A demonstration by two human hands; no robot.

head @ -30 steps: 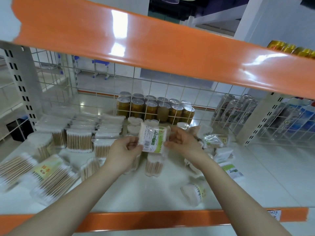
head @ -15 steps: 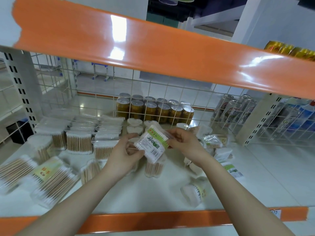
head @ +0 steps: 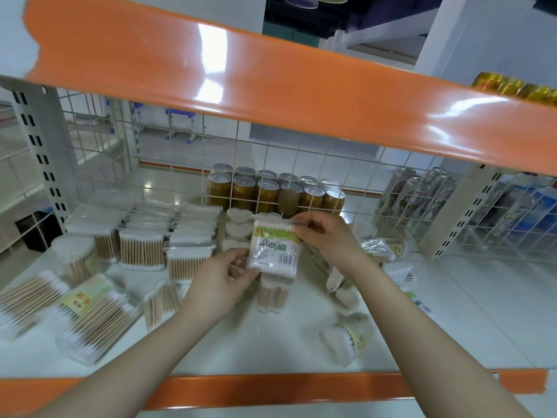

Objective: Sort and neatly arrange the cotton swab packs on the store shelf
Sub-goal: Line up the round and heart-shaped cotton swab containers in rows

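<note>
I hold a flat cotton swab pack (head: 275, 249) with a green and white label upright above the middle of the white shelf (head: 271, 351). My left hand (head: 221, 279) pinches its lower left corner. My right hand (head: 325, 236) pinches its upper right corner. Rows of wooden-stick swab packs (head: 141, 250) stand neatly at the back left. Larger packs (head: 93, 315) lie flat at the front left. Loose packs (head: 346, 339) lie scattered to the right.
Gold cans (head: 268, 196) stand behind the wire mesh at the back, with silver cans (head: 416, 194) to their right. An orange shelf beam (head: 271, 95) hangs overhead and an orange lip (head: 271, 389) edges the shelf front. Heart-shaped swab tubs (head: 239, 227) sit behind the held pack.
The held pack has turned from tilted to upright, its barcode now facing me. My right hand shifted up to the pack's top corner; my left hand stays at its lower left.
</note>
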